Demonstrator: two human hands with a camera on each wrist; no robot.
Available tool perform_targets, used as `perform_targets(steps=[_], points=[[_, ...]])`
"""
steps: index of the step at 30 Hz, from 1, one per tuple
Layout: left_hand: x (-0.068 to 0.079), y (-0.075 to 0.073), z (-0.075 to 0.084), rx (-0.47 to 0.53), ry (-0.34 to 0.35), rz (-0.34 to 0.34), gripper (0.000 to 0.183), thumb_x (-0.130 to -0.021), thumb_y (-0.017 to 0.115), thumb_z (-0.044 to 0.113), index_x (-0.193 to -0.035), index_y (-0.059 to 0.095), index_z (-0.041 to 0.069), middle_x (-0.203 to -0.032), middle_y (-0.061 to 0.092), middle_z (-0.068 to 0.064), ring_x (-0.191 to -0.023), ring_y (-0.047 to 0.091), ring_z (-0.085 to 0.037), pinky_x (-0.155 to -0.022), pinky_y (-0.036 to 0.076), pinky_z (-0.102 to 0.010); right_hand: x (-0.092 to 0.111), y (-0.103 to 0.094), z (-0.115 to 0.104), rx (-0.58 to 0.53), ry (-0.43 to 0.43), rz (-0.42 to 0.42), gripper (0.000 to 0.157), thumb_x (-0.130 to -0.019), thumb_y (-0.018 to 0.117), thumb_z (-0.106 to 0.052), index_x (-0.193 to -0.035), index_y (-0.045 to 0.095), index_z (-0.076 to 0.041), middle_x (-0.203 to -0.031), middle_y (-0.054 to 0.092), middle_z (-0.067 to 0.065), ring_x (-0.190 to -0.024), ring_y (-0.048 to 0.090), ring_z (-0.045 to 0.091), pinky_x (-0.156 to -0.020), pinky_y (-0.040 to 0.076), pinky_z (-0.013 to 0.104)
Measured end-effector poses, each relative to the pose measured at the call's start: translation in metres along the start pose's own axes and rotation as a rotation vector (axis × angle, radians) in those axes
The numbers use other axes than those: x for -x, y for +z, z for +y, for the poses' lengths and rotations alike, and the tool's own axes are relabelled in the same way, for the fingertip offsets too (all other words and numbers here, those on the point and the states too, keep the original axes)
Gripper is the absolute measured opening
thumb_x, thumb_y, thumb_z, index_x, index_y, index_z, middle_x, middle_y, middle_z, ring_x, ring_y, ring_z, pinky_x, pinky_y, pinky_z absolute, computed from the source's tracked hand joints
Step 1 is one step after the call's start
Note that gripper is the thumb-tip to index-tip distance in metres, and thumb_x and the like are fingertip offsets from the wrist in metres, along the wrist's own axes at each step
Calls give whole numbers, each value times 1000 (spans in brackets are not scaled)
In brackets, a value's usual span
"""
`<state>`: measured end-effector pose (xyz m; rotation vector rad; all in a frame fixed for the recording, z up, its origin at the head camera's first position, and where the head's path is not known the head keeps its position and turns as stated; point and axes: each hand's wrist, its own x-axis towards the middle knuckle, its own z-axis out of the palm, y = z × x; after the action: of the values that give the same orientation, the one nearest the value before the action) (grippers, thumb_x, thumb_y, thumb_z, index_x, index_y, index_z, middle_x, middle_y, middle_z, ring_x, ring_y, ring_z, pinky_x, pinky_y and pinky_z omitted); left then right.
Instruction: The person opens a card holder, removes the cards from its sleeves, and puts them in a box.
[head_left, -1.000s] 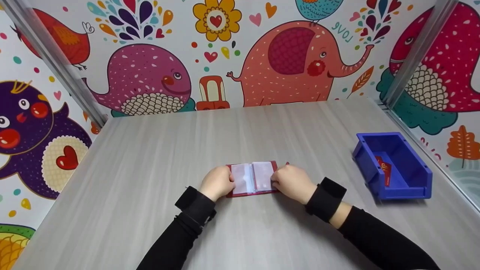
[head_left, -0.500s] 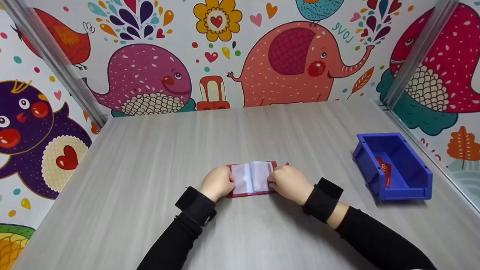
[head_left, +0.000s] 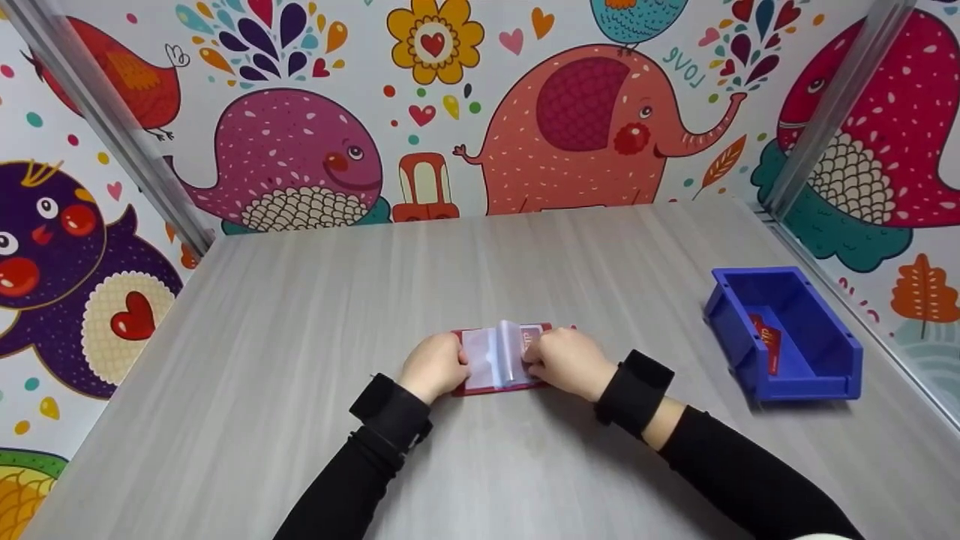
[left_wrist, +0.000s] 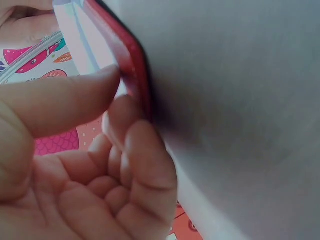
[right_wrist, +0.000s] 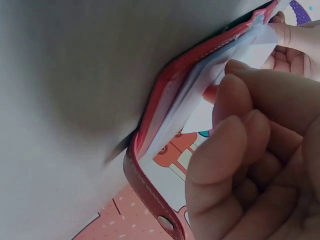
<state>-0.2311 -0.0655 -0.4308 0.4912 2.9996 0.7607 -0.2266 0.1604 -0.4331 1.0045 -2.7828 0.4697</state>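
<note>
A: Wallet position?
B: On the worktop, lying open.
A: Left grip?
B: Pinches the wallet's left edge, thumb on the inner face.
A: Right grip?
B: Thumb and finger pinch a clear page, bent upward. Strap projects, metal snap showing.
A: Elsewhere?
B: Blue bin well to the right, red card inside.

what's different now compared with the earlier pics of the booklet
The right hand moved left, curling a translucent page up and leftward and baring some reddish print beneath. The left hand still grips the left edge of the red booklet; the blue bin and its red card stayed put.
</note>
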Motion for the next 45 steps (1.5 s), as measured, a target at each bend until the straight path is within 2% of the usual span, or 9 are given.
perform_targets(steps=[4,11,17,23,28,38,45], points=[[0,-1,1,-2,-7,-6,12,-73,68,1,-66,62,8,-68,57,1,-64,52,-19,-64,46,-35,-3,0,0,-41,9,-12,16,-75,77,1,-68,68,-12,-63,56,-5,-59,43,11,-55,41,27],[0,0,0,0,3,-3,13,-72,65,-1,-64,60,8,-65,54,1,-63,50,-19,-62,45,-34,-8,2,-3,-49,-15,-4,20,-76,76,2,-66,66,-12,-60,52,-7,-57,40,10,-54,38,25],[1,1,-1,10,35,34,14,-69,65,1,-63,56,11,-64,53,1,-61,50,-19,-60,44,-34,-12,6,-6,-43,-12,22,14,-75,78,0,-69,71,-11,-63,60,-6,-58,45,9,-57,44,25],[0,1,-1,5,4,6,11,-71,67,2,-65,60,9,-67,57,-1,-64,53,-20,-63,46,-35,-14,9,-8,-43,-38,52,17,-72,78,1,-67,69,-11,-61,57,-7,-57,44,8,-55,42,25],[0,1,0,-16,-1,2,13,-71,68,1,-64,61,9,-65,57,1,-62,52,-17,-61,45,-34,-15,10,-8,-41,-40,60,16,-71,79,1,-68,69,-12,-62,58,-8,-58,44,8,-56,42,26],[1,0,0,-11,-3,-2,12,-72,68,2,-66,62,10,-67,56,1,-63,52,-18,-62,46,-35,-15,10,-7,-52,-32,54,20,-71,80,1,-63,65,-12,-58,51,-8,-56,38,9,-53,37,25],[0,1,0,-26,35,15,11,-71,68,0,-65,64,9,-66,59,1,-62,52,-18,-61,46,-35,-15,8,-8,-58,-18,40,14,-74,80,0,-71,71,-10,-65,63,-6,-59,48,8,-56,45,26]])
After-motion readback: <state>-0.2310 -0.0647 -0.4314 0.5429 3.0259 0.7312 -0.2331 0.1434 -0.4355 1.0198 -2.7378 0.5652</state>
